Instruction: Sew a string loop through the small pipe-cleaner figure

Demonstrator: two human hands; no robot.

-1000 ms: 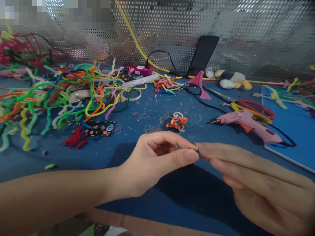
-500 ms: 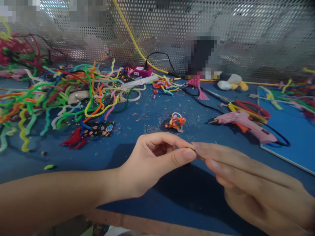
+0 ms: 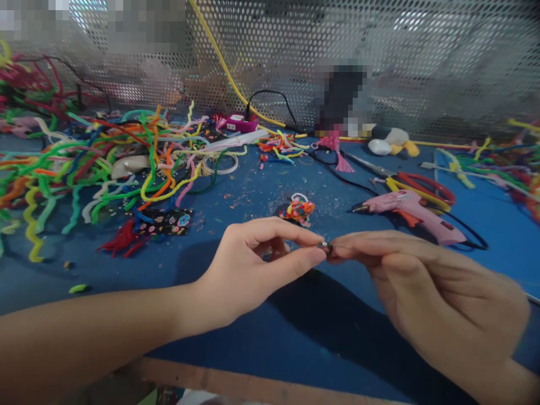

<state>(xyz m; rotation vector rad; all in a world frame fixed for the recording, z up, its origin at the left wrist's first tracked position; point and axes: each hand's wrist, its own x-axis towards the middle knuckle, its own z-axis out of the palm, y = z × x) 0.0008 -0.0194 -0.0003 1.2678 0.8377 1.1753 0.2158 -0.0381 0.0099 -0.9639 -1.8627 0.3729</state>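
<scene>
Over the front of the blue table, my left hand [image 3: 257, 264] pinches a tiny dark piece with a shiny spot [image 3: 325, 246] between thumb and forefinger. It is too small to name. My right hand [image 3: 439, 292] meets it from the other side, fingers bent together at the piece. A thin dark line, maybe thread or wire, runs along those fingertips; what they grip is mostly hidden. Just beyond the hands lies a small multicoloured fuzzy ornament [image 3: 298, 211] with a white beaded loop. To its right rests a pink glue gun [image 3: 415, 211], nozzle pointing left.
Tangled coloured pipe cleaners [image 3: 101, 163] spread over the left side, beside a black floral pouch [image 3: 166, 222] with a red tassel. Scissors with red and yellow handles [image 3: 426, 188] lie behind the glue gun. A purple power socket [image 3: 240, 124] sits near the perforated metal screen [image 3: 278, 62].
My right hand has turned, its thumb now visible and its fingers drawn in. The small dark piece now shows between the fingertips. The view has shifted slightly.
</scene>
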